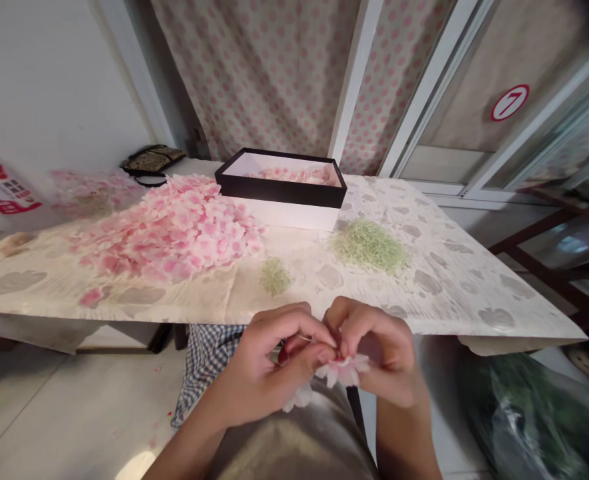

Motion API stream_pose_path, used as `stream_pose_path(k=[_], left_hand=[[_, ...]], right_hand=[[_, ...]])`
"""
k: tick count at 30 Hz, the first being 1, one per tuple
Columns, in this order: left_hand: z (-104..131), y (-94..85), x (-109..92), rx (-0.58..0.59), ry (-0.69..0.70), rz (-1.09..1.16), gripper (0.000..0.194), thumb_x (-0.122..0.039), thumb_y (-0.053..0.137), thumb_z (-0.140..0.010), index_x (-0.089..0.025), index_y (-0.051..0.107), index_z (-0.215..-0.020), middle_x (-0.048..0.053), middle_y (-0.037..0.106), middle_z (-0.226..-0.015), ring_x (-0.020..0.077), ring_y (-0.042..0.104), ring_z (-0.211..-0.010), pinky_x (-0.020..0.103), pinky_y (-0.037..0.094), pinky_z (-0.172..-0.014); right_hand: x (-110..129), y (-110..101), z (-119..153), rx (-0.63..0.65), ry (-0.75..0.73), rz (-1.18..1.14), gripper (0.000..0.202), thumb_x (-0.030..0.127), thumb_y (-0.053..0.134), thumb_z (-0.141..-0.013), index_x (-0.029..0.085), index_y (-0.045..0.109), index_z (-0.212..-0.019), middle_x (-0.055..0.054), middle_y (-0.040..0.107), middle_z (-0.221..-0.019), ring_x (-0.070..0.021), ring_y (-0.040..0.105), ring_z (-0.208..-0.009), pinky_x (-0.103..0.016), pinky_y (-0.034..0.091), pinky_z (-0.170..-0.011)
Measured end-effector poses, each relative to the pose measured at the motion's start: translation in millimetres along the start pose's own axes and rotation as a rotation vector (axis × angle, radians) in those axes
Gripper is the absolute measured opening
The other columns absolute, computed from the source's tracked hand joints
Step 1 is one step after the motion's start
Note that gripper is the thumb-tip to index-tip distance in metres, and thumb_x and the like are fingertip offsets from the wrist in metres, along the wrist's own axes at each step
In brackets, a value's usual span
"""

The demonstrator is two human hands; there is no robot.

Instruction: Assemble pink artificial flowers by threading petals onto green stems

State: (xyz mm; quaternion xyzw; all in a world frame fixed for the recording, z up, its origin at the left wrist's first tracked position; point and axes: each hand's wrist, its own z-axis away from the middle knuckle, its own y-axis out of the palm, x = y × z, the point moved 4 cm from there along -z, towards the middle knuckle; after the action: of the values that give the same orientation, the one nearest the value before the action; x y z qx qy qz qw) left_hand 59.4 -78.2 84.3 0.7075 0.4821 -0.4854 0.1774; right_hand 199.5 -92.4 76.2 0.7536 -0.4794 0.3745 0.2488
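A pink fabric flower (347, 369) sits pinched between both hands, held close over the lap so the fingertips can meet on it: left hand (269, 367) and right hand (379, 353) press together. Beyond them, on the table (449, 280), lie a pink petal heap (174, 230), green stamen piles (369, 247) and a black box (281, 179).

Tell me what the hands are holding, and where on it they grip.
Both hands, left hand and right hand, pinch a pink fabric flower at its centre with thumb and fingertips; its petals hang free below.
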Motion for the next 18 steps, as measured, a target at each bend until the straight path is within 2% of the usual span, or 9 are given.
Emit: stream_pose_path(k=[5, 9, 14, 18], left_hand=[[-1, -2.3, 2, -0.01, 0.006, -0.033, 0.006, -0.017, 0.058, -0.086, -0.019, 0.064, -0.086, -0.003, 0.048, -0.065, 0.0071, 0.04, -0.055, 0.02, 0.031, -0.05], [0, -7.6, 5, -0.073, -0.051, -0.042, 0.006, -0.018, 0.059, -0.086, -0.019, 0.065, -0.085, -0.001, 0.054, -0.068, 0.0073, 0.043, -0.056, 0.02, 0.033, -0.05], [0, -16.1, 8, -0.165, -0.182, 0.008, 0.008, -0.025, 0.062, -0.085, -0.019, 0.065, -0.081, -0.001, 0.058, -0.065, 0.0078, 0.048, -0.054, 0.019, 0.034, -0.047], [-1, -24.1, 10, -0.233, -0.278, -0.003, 0.014, -0.031, 0.063, -0.083, -0.018, 0.065, -0.078, -0.002, 0.056, -0.059, 0.0069, 0.044, -0.048, 0.018, 0.033, -0.043]], right_hand=[[1, -1, -1, -0.03, 0.028, 0.037, 0.014, 0.006, 0.061, -0.074, 0.018, 0.054, -0.077, -0.002, 0.051, -0.084, -0.0133, 0.049, -0.075, -0.027, 0.037, -0.065], [-3, -3, 2, -0.122, 0.057, -0.036, 0.011, 0.009, 0.055, -0.083, 0.02, 0.053, -0.084, -0.002, 0.053, -0.081, -0.0134, 0.05, -0.071, -0.026, 0.037, -0.061], [-15, -7, 4, -0.244, 0.205, -0.08, 0.009, 0.016, 0.061, -0.085, 0.022, 0.053, -0.086, 0.0, 0.055, -0.076, -0.0117, 0.05, -0.066, -0.025, 0.036, -0.058], [-25, -7, 2, -0.247, 0.349, -0.141, 0.016, 0.021, 0.062, -0.085, 0.023, 0.06, -0.101, 0.001, 0.061, -0.075, -0.0114, 0.056, -0.068, -0.024, 0.043, -0.063]])
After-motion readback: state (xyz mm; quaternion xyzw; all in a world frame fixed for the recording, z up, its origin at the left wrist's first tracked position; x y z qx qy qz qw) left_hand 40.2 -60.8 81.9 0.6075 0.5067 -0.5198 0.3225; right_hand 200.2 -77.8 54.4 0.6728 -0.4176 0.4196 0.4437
